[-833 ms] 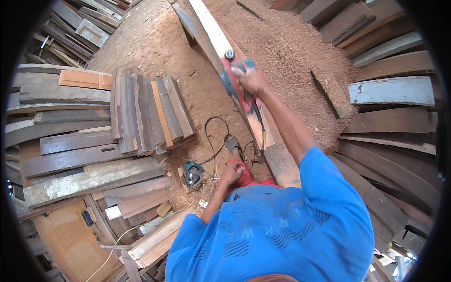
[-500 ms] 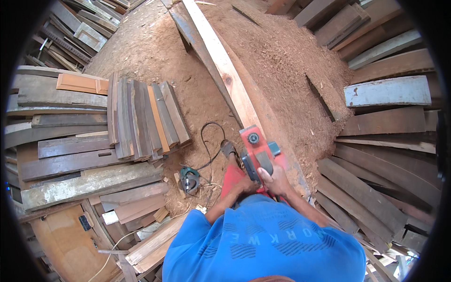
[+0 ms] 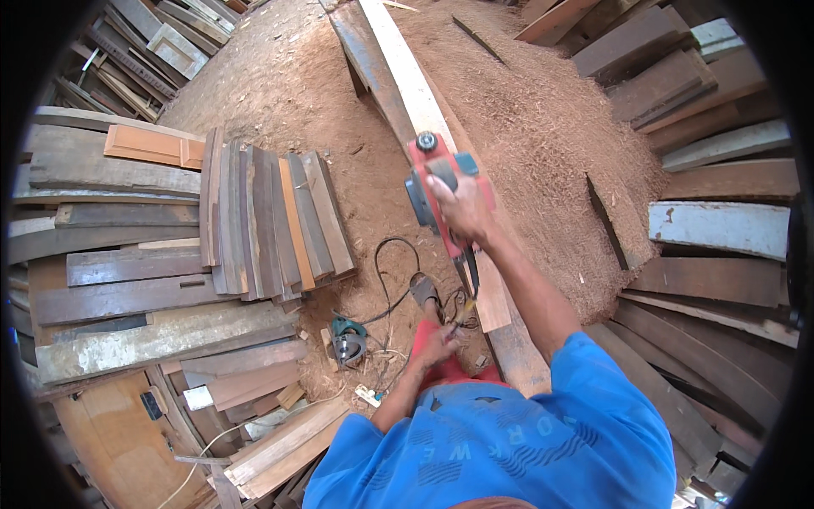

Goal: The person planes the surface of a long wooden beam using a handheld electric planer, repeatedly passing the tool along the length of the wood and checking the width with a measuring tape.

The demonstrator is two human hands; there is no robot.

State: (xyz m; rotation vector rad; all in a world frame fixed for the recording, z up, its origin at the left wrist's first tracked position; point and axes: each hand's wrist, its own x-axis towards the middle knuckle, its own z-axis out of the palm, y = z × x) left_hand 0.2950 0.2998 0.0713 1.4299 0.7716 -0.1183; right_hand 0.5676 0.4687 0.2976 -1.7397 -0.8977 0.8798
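My right hand (image 3: pixel 462 208) is closed round the handle of a red electric planer (image 3: pixel 421 154) with a black knob on its front. The planer rests on a long pale wooden board (image 3: pixel 405 76), which lies lengthwise on a narrow, worn bench beam (image 3: pixel 521 360). The board's near end shows behind the planer. Down by my red-clad leg, my left hand (image 3: pixel 439 346) is closed on the planer's dark power cord (image 3: pixel 474 280), which trails back from the tool; the fingers are small in view.
On the shavings-covered ground to the left lies a green power tool (image 3: pixel 348 343), near a looped black cable (image 3: pixel 379 254) and a white power strip (image 3: pixel 368 395). Stacked planks (image 3: pixel 275 220) stand at the left; more boards (image 3: pixel 716 229) line the right. My sandaled foot (image 3: pixel 423 290) is beside the bench.
The planer has moved forward along the board with my right hand, and my right arm has stretched out. My left hand has come off the planer and back to its cord.
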